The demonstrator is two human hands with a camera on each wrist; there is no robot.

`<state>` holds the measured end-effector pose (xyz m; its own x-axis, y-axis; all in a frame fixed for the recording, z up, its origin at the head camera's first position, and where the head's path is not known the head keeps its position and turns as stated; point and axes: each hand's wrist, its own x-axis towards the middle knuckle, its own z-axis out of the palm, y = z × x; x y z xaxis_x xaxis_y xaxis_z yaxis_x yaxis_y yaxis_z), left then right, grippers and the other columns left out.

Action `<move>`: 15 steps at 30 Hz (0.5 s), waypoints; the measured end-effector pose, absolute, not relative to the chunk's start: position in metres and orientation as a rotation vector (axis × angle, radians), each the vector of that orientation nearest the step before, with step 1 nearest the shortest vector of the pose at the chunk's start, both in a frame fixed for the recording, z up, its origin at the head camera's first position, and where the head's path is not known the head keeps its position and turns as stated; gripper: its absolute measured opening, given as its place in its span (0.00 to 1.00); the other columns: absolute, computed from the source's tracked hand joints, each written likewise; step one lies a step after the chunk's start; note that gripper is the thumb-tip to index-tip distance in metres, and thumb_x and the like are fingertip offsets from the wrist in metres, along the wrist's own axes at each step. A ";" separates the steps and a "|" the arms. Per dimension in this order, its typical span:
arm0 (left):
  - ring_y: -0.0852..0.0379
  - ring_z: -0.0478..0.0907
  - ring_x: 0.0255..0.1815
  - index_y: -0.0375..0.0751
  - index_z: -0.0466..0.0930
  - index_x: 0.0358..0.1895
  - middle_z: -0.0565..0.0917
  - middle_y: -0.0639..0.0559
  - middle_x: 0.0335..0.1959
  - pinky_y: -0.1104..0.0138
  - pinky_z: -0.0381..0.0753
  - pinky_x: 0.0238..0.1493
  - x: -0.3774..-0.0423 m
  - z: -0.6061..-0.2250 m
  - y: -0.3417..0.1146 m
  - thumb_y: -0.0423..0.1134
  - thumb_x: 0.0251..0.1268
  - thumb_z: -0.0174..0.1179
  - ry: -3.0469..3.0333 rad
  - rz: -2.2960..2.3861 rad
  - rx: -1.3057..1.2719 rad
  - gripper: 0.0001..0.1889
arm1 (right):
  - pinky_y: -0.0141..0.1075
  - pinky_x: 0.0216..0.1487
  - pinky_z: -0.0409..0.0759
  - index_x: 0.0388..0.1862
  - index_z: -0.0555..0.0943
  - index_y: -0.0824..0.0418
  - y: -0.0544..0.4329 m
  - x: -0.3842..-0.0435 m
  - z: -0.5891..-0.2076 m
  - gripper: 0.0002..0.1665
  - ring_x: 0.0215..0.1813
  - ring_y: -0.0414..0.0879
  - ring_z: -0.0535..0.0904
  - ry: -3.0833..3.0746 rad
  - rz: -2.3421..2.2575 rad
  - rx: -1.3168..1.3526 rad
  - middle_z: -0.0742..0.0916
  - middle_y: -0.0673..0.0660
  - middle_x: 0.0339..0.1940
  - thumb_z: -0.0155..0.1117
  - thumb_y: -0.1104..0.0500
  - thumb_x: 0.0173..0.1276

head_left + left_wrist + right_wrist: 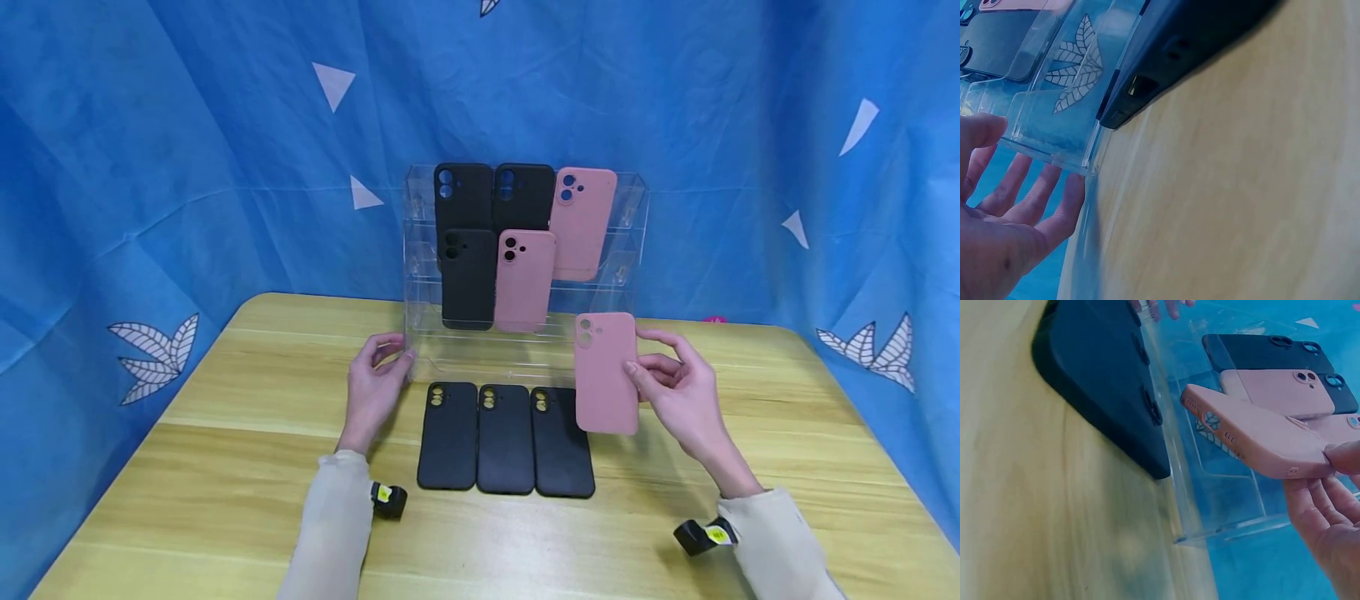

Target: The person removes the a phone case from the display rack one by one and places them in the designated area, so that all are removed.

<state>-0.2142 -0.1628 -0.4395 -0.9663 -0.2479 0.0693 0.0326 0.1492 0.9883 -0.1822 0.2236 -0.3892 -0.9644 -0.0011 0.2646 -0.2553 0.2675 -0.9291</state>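
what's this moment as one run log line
right hand: holds pink case | left hand: holds clear rack's side | rack: three black cases, two pink cases | table: row of three black cases

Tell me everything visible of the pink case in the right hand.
The pink case is matte, apparently plastic, with rounded corners, camera cutouts at upper left and port openings along its bottom edge. The right hand pinches its right side, thumb on the back, holding it roughly upright before the clear rack. In the head view it overlaps a black case.
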 end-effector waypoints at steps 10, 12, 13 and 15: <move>0.42 0.83 0.60 0.39 0.79 0.57 0.82 0.40 0.60 0.61 0.89 0.50 -0.215 -0.440 -0.163 0.35 0.70 0.64 -2.210 -1.907 0.219 0.15 | 0.33 0.31 0.89 0.69 0.72 0.63 0.231 -0.169 -0.396 0.28 0.34 0.34 0.89 -2.362 1.778 0.166 0.90 0.38 0.34 0.66 0.66 0.72; 0.42 0.83 0.60 0.39 0.79 0.58 0.82 0.40 0.60 0.59 0.89 0.50 -0.215 -0.440 -0.163 0.36 0.70 0.64 -2.210 -1.912 0.220 0.15 | 0.33 0.30 0.89 0.69 0.72 0.63 0.233 -0.168 -0.398 0.28 0.34 0.35 0.89 -2.373 1.773 0.154 0.90 0.38 0.34 0.66 0.66 0.72; 0.42 0.83 0.60 0.39 0.79 0.58 0.82 0.40 0.60 0.59 0.89 0.50 -0.215 -0.440 -0.163 0.36 0.70 0.64 -2.209 -1.914 0.222 0.15 | 0.33 0.30 0.89 0.69 0.72 0.63 0.234 -0.167 -0.399 0.28 0.34 0.34 0.89 -2.380 1.769 0.151 0.90 0.38 0.34 0.66 0.66 0.72; 0.42 0.83 0.60 0.39 0.78 0.58 0.82 0.40 0.60 0.58 0.89 0.50 -0.214 -0.440 -0.163 0.36 0.70 0.64 -2.209 -1.918 0.224 0.16 | 0.34 0.30 0.88 0.69 0.72 0.64 0.236 -0.165 -0.401 0.28 0.34 0.35 0.89 -2.399 1.753 0.150 0.90 0.37 0.34 0.65 0.66 0.72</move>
